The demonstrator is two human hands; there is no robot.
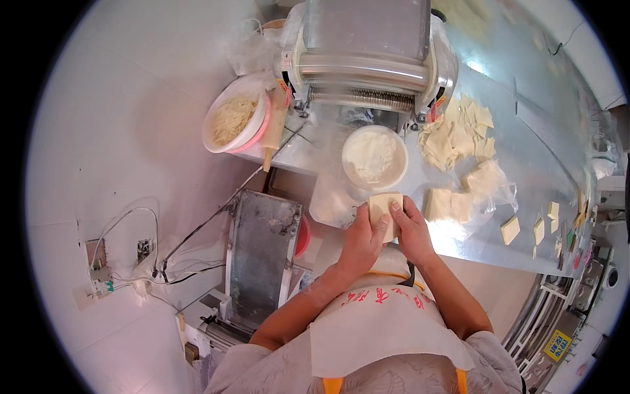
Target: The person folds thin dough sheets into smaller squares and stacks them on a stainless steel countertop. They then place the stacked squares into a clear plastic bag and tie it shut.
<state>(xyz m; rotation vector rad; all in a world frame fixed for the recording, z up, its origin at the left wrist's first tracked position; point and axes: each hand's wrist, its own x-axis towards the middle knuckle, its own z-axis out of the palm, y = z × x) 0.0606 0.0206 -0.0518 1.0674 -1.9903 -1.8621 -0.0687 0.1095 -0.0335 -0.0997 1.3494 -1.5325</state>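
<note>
Between my two hands is a squared stack of pale dough wrappers (pixel 383 209), held in front of my apron at the table's front edge. My left hand (pixel 363 240) grips its left side, thumb lying on the face. On the right side, my right hand (pixel 412 229) holds it with the thumb pressed near the upper corner. Just beyond the stack stands a white bowl of flour (pixel 375 156). To the right, more wrapper stacks (pixel 448 204) lie on the table, and another stack sits in a clear plastic bag (pixel 487 182).
A dough sheeter (pixel 364 71) stands at the back. Loose dough pieces (pixel 457 133) are heaped right of the bowl. Left are a bowl of noodle-like strands (pixel 234 120) and a rolling pin (pixel 276 123). A cable (pixel 211 221) runs from the wall; small dough pieces (pixel 510 230) lie far right.
</note>
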